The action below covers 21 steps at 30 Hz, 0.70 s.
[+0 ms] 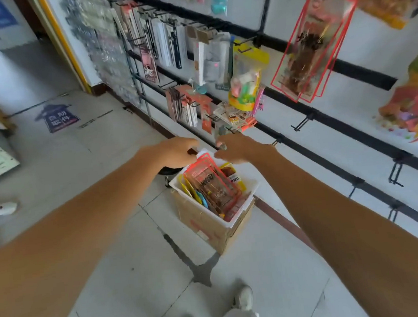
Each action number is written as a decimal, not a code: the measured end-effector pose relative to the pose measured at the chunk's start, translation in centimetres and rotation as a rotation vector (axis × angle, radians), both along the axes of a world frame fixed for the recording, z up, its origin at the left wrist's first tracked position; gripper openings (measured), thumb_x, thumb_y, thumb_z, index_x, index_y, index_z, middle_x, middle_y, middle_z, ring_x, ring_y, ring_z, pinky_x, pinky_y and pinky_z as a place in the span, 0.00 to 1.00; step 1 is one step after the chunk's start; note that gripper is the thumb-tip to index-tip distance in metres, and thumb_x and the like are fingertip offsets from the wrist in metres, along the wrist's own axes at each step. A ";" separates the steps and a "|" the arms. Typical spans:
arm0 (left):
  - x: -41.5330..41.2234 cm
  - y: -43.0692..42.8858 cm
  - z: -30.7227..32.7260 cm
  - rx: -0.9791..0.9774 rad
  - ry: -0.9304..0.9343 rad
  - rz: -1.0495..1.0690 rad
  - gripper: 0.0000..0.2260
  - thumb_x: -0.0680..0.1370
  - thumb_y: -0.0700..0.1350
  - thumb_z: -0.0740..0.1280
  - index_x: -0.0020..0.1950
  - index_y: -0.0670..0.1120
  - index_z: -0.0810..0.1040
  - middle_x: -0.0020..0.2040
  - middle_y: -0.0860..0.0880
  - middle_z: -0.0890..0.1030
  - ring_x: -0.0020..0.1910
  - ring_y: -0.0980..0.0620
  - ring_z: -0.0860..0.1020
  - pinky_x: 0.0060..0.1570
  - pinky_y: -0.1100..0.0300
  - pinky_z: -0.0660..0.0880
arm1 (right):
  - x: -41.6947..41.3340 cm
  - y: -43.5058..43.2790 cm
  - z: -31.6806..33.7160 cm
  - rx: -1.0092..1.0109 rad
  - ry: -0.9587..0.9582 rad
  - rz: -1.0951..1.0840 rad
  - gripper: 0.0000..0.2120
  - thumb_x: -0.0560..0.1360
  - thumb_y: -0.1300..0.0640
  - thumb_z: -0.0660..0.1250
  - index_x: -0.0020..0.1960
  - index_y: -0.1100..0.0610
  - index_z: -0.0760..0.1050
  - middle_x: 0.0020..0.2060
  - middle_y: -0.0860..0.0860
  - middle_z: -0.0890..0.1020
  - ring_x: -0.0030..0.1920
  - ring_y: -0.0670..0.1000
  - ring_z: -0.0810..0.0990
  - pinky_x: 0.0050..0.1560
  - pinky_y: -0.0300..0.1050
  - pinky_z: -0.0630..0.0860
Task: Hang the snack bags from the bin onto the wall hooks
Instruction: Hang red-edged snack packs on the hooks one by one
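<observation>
- Hands meet over the stock: my left hand point(177, 152) and my right hand point(240, 148) reach out side by side, arms straight, to the top edge of a red-edged snack bag point(212, 183) standing upright in the white bin point(252, 187).
- Left fingers curl downward with the thumb beneath them and a narrow dark gap between, right at the bag's upper left corner. Through the blur I cannot tell whether they clasp it.
- Right fingertips bunch together at the bag's upper right corner, touching it or very nearly so. I cannot tell whether they pinch it.
- The bag stands among several packets packed on edge in the bin, with yellow and blue ones showing to its left and a brown-and-yellow one behind it.
- The bin rests on top of a cardboard box point(209, 228), which stands on the tiled floor just beside the foot of the display wall.
- Up on the wall to my right, at least 2 matching hung bags point(312, 48) dangle tilted from 1 hook, with dark snack pieces showing through their clear fronts.
- A yellow pouch point(246, 79) of pastel sweets hangs to their left. Below the hung bags, a bare black hook point(301, 124) juts from a black rail point(352, 134).
- More bare hooks line the lower rails toward the right edge.
- At the bottom, my 2 pale shoes point(243, 298) stand on the tiles, and a blue arrow sticker point(57, 117) marks the floor far to the left.
</observation>
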<state>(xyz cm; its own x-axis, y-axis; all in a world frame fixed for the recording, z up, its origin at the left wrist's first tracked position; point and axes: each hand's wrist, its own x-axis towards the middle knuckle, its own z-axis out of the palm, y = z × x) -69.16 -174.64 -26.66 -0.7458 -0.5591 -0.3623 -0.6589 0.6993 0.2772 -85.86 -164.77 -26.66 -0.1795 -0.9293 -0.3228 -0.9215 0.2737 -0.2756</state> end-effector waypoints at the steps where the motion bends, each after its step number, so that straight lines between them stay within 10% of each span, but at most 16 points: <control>1: -0.3 -0.6 -0.5 0.004 -0.012 -0.008 0.20 0.82 0.47 0.60 0.74 0.49 0.66 0.69 0.46 0.73 0.55 0.48 0.76 0.52 0.53 0.75 | -0.5 -0.7 -0.8 0.022 -0.008 0.005 0.23 0.81 0.47 0.60 0.72 0.55 0.66 0.71 0.54 0.70 0.68 0.56 0.70 0.65 0.50 0.69; 14: -7.0 -11.3 -8.7 0.067 -0.204 0.042 0.21 0.82 0.49 0.59 0.76 0.50 0.65 0.74 0.48 0.69 0.70 0.45 0.69 0.67 0.50 0.66 | -8.0 -14.0 -12.2 0.179 -0.093 0.067 0.20 0.82 0.46 0.57 0.71 0.53 0.68 0.70 0.53 0.71 0.68 0.56 0.71 0.63 0.49 0.68; 21: -9.3 -16.6 -15.9 0.159 -0.189 0.040 0.19 0.80 0.53 0.62 0.71 0.52 0.69 0.67 0.49 0.75 0.61 0.48 0.76 0.56 0.53 0.73 | -9.9 -17.6 -19.3 0.328 -0.185 0.069 0.23 0.82 0.46 0.56 0.74 0.53 0.64 0.72 0.53 0.69 0.67 0.56 0.72 0.64 0.49 0.70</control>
